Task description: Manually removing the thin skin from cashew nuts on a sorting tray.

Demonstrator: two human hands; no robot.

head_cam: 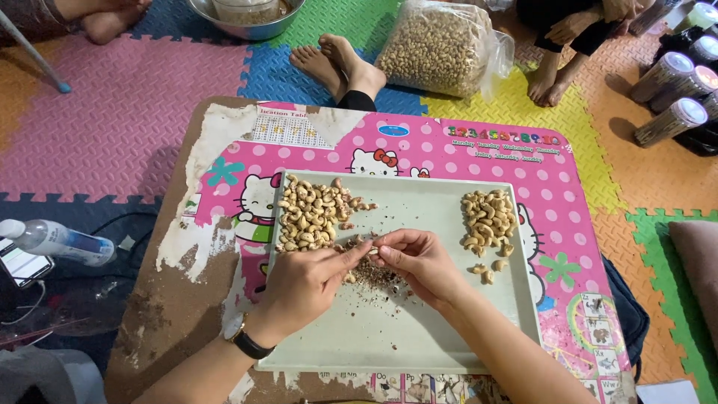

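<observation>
Left hand (303,283) and right hand (419,258) meet fingertip to fingertip, fingers pinched, forearms angling inward.

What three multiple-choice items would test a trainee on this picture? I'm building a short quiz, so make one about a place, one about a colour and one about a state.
1. Where on the tray does the cleaner cashew pile lie?
A. Far right part
B. Near left corner
C. Off the tray, on the table

2. What colour is the strap of the wristwatch on the left hand?
A. Red
B. White
C. Black

3. How do the two hands stand?
A. Both flat on the floor mats
B. Fingertips meet over the skin flakes, pinching one cashew
C. Right hand lifts the water bottle

Answers: 1 A, the pale pile sits by the tray's right rim, away from the speckled pile on the left. 2 C, a dark band circles the left wrist. 3 B, both hands' fingertips close on one small nut at mid tray.
</observation>
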